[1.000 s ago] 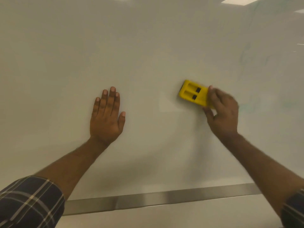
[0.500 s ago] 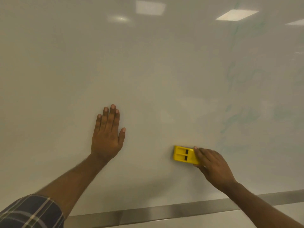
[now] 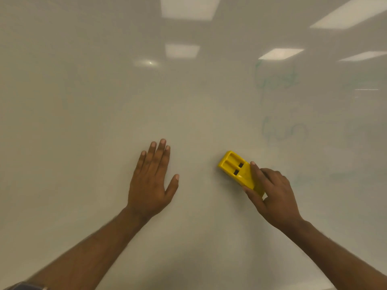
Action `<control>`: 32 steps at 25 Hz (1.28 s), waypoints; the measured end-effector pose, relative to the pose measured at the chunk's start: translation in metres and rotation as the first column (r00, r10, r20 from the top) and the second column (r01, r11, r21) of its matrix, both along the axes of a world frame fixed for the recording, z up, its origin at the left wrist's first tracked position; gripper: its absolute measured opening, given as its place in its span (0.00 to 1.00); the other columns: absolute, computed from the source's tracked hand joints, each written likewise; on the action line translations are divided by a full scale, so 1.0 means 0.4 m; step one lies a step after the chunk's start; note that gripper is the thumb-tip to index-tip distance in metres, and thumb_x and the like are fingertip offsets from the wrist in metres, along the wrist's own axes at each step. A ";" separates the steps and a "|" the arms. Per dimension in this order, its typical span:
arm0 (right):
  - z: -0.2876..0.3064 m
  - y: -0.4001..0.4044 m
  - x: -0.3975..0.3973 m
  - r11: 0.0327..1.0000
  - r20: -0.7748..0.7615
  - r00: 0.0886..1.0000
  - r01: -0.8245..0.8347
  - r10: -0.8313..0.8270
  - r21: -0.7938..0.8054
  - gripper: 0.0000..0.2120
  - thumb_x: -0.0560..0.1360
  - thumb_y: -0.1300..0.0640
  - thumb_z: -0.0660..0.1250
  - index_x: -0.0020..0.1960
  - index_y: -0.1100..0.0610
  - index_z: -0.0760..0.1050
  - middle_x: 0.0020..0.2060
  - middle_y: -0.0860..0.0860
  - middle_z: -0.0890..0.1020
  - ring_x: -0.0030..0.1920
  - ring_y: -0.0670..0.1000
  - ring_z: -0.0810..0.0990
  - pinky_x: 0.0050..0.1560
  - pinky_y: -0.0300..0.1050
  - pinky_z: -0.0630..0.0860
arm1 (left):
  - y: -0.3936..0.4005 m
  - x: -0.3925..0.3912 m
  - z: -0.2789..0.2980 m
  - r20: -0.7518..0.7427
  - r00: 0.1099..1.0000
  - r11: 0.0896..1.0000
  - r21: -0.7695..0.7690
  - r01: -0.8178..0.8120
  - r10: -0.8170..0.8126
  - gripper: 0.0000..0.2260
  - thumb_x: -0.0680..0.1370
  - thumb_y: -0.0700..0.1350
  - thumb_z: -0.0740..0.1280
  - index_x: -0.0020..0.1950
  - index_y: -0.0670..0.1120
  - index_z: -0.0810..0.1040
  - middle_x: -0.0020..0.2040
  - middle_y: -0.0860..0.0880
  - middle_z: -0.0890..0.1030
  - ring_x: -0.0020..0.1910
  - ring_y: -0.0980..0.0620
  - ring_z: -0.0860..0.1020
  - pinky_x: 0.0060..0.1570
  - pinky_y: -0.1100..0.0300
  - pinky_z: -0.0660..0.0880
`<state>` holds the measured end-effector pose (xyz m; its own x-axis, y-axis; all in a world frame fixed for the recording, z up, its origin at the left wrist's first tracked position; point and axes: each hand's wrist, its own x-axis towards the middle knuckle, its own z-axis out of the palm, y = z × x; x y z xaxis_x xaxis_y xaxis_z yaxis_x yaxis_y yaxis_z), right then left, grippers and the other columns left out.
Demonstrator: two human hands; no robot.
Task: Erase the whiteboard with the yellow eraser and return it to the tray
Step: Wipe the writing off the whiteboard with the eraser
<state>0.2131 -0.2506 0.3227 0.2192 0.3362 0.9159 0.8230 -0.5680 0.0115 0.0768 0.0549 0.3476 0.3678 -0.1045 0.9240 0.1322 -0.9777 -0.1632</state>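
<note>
- yellow eraser (image 3: 237, 171) has swung since half a sec ago: was lying nearly level, now tilted, long axis running upper-left to lower-right
- right hand (image 3: 272, 195) clamps its lower-right end, free end points up-left, pressed flat on the whiteboard (image 3: 104, 101)
- left hand (image 3: 151, 181) spread flat on the board, holding nothing
- faint green writing (image 3: 276, 79) upper right

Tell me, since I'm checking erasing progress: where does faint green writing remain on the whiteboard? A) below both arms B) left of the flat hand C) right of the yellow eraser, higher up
C: faint green marker traces show up and right of the yellow plastic eraser in the right hand.
</note>
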 end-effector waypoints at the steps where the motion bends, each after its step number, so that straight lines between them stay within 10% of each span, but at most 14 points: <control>1: 0.031 -0.007 0.007 1.000 0.001 1.000 -0.001 0.001 0.026 0.30 0.76 0.43 0.62 0.73 0.58 0.68 0.49 0.55 0.78 0.44 0.55 0.75 0.44 0.47 0.70 | -0.023 0.019 0.036 0.011 1.000 1.000 0.012 0.005 -0.005 0.33 0.82 0.56 0.57 0.82 0.40 0.55 0.83 0.44 0.55 0.83 0.44 0.53 0.81 0.47 0.51; 32: 0.610 -0.140 0.312 0.934 0.183 0.982 -0.015 -0.054 0.356 0.34 0.78 0.38 0.60 0.77 0.55 0.59 0.44 0.55 0.71 0.43 0.55 0.71 0.39 0.47 0.69 | -0.331 0.373 0.481 0.167 0.973 0.974 0.132 -0.183 0.161 0.33 0.84 0.59 0.49 0.83 0.41 0.49 0.84 0.44 0.49 0.83 0.47 0.48 0.81 0.49 0.49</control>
